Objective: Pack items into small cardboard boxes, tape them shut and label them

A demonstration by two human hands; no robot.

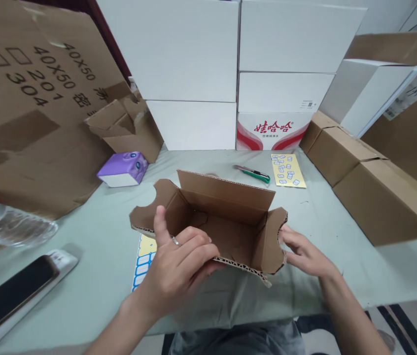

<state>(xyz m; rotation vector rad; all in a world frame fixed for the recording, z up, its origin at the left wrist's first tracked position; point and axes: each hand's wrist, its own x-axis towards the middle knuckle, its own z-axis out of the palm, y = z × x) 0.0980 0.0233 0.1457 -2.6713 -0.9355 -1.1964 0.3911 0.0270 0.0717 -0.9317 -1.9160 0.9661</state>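
A small brown corrugated cardboard box (226,207) stands open on the pale green table (93,276), its flaps spread outward. My left hand (179,268) is closed over the near wall of the box, fingers curled inside, thumb up, a ring on one finger. My right hand (302,254) rests against the right end flap, fingers partly curled and touching its edge. Under the box's left corner lies a yellow and blue sticker sheet (144,259).
A green utility knife (253,172) and a yellow sticker sheet (287,170) lie behind the box. A purple tissue pack (124,168) sits at left. White cartons (193,74) stack behind; brown boxes (371,187) line the right. A phone on a white block (12,296) and a plastic bottle (12,228) are near left.
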